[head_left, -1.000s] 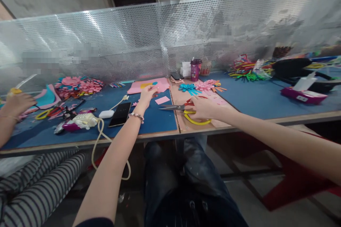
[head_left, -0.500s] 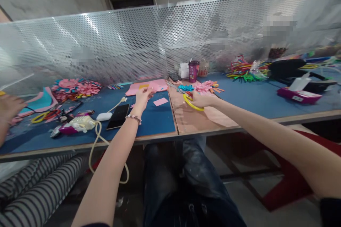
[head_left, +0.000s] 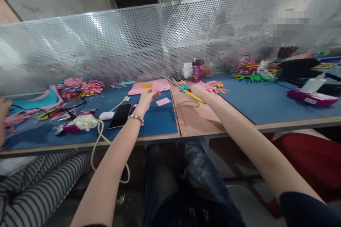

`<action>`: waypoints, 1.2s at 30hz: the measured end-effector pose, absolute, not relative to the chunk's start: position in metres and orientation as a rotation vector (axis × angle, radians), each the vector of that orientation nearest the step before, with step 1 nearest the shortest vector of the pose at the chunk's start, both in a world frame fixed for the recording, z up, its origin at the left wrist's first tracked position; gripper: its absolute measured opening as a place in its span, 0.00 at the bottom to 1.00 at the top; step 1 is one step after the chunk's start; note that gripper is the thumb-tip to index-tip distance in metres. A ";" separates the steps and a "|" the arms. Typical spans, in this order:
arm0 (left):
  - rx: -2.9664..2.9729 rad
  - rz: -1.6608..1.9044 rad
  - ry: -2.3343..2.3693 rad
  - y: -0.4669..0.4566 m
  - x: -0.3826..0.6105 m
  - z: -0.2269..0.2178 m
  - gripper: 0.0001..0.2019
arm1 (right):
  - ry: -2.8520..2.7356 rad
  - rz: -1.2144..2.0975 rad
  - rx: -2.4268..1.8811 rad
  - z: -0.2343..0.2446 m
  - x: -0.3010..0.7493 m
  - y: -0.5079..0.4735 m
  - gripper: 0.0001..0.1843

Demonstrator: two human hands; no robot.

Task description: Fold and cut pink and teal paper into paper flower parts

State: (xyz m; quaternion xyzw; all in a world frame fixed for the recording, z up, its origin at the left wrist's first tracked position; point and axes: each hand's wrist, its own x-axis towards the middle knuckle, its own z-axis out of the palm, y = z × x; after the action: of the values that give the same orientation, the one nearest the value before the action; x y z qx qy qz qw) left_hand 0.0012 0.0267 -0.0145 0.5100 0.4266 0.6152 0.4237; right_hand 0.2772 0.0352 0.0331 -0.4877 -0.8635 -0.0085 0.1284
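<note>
My left hand [head_left: 148,97], with a beaded bracelet at its wrist, pinches a piece of pink paper [head_left: 159,85] between thumb and fingers. My right hand [head_left: 196,90] is closed around the yellow handles of a pair of scissors [head_left: 195,98]. The scissor blades point left and away from me, a little right of the pink paper. Behind my left hand lies a stack of pink sheets [head_left: 134,89] with a yellow patch on top. A small pink paper rectangle [head_left: 163,101] lies on the blue mat below the held paper.
A purple cup [head_left: 197,71] stands behind my right hand, beside pink paper flowers [head_left: 211,86]. A phone [head_left: 120,116], a white case [head_left: 106,115] and a power strip [head_left: 84,123] lie left. A co-worker's hand [head_left: 4,108] is at far left. A purple tissue pack [head_left: 313,97] lies right.
The scissors have turned in my right hand, so the handle loop looks flatter and the blades rise higher. My left hand still pinches the pink paper. The view has shifted slightly left.
</note>
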 end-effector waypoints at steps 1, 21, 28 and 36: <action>1.271 1.525 1.061 0.027 0.001 -0.014 0.13 | -2.522 -0.077 -1.434 0.033 0.280 0.035 0.15; 1.425 1.372 0.947 0.020 0.016 -0.015 0.16 | -2.491 0.619 -1.299 0.026 0.297 0.025 0.10; 1.434 1.346 0.976 0.016 0.021 -0.013 0.18 | -2.524 0.623 -1.219 0.020 0.300 0.035 0.08; 1.436 1.359 0.931 0.012 0.028 -0.009 0.16 | -2.535 0.571 -1.250 0.022 0.298 0.030 0.05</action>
State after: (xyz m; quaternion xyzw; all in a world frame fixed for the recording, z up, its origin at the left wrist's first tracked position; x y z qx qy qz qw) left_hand 0.0276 0.0122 -0.0093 0.5835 0.3781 0.5520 0.4603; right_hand 0.2980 0.0297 0.0225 -0.4300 -0.8717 0.1965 0.1287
